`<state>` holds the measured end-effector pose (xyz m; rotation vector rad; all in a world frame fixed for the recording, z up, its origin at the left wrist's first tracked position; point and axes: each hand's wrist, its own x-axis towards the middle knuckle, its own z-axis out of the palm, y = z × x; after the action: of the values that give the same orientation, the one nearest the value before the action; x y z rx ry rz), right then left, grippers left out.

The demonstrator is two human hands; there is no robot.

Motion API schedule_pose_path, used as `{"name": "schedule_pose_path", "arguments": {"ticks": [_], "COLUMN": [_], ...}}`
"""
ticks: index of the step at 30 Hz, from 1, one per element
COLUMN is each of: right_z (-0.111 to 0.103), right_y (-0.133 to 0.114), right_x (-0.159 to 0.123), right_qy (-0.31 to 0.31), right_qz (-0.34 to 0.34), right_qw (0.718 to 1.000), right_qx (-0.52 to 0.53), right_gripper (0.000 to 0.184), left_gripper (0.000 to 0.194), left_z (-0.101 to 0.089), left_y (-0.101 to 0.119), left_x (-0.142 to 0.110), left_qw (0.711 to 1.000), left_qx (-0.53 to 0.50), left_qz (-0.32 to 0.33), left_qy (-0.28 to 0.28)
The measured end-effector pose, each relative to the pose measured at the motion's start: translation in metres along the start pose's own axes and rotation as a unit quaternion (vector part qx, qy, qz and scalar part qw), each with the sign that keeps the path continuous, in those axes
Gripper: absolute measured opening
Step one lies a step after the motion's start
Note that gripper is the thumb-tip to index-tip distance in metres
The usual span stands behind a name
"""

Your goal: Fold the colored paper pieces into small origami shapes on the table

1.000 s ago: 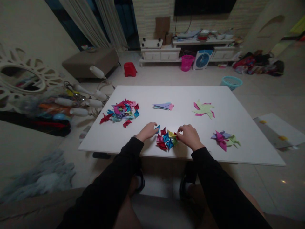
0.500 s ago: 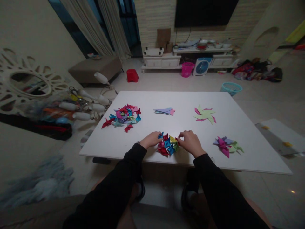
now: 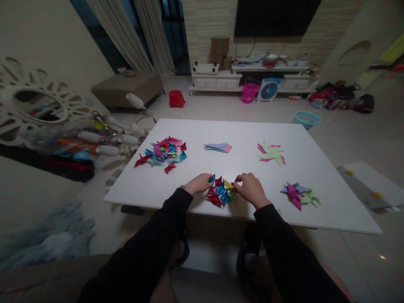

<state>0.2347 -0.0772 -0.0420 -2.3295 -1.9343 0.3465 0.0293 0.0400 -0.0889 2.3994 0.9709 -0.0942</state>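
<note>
Near the front edge of the white table (image 3: 246, 130), several small folded paper pieces (image 3: 222, 188) in red, blue, yellow, pink and green lie close together. At their upper left, my left hand (image 3: 199, 184) is closed on a blue origami piece (image 3: 211, 179). My right hand (image 3: 251, 189) pinches a small red origami piece (image 3: 233, 184) on the cluster's right side; the fingers hide most of it. Both hands rest low, close to the tabletop.
A pile of origami (image 3: 162, 152) lies at the table's left. Folded paper strips (image 3: 218, 147) lie at the middle back, with a green and pink paper pinwheel (image 3: 271, 152) to their right. Paper cranes (image 3: 298, 194) lie at the right. A lamp (image 3: 126, 141) stands beside the left edge.
The view has shifted slightly. Both hands keep their places at the paper cluster, and the folded pieces look the same.
</note>
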Motion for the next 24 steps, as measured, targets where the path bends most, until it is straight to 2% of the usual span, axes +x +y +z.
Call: {"name": "schedule_pose_path", "arguments": {"ticks": [3, 6, 10, 13, 16, 20, 24], "right_z": [-0.001, -0.002, -0.003, -0.003, -0.003, -0.002, -0.002], "right_y": [0.000, 0.000, 0.002, 0.004, 0.005, 0.007, 0.008], "right_x": [-0.001, -0.002, -0.002, -0.002, -0.002, -0.001, -0.002], "right_qy": [0.001, -0.001, 0.000, 0.006, 0.006, 0.007, 0.010], "right_qz": [0.000, 0.000, 0.001, 0.002, 0.004, 0.002, 0.000], "right_qw": [1.000, 1.000, 1.000, 1.000, 1.000, 1.000, 1.000], "right_qx": [0.005, 0.006, 0.004, 0.007, 0.010, 0.012, 0.019], "right_gripper": [0.024, 0.024, 0.025, 0.025, 0.024, 0.025, 0.025], "left_gripper": [0.031, 0.037, 0.047, 0.050, 0.054, 0.057, 0.058], "left_z": [-0.002, -0.005, -0.019, -0.031, -0.037, -0.037, -0.038], "left_y": [-0.003, -0.015, -0.042, -0.064, -0.085, -0.103, -0.109], "left_x": [-0.001, -0.004, -0.013, -0.024, -0.034, -0.039, -0.038], "left_qw": [1.000, 0.998, 0.983, 0.956, 0.925, 0.914, 0.917], "left_qx": [0.006, 0.022, 0.061, 0.095, 0.100, 0.080, 0.062], "left_qz": [-0.012, -0.053, -0.156, -0.261, -0.353, -0.384, -0.389], "left_qy": [0.003, 0.019, 0.068, 0.098, 0.100, 0.102, 0.065]}}
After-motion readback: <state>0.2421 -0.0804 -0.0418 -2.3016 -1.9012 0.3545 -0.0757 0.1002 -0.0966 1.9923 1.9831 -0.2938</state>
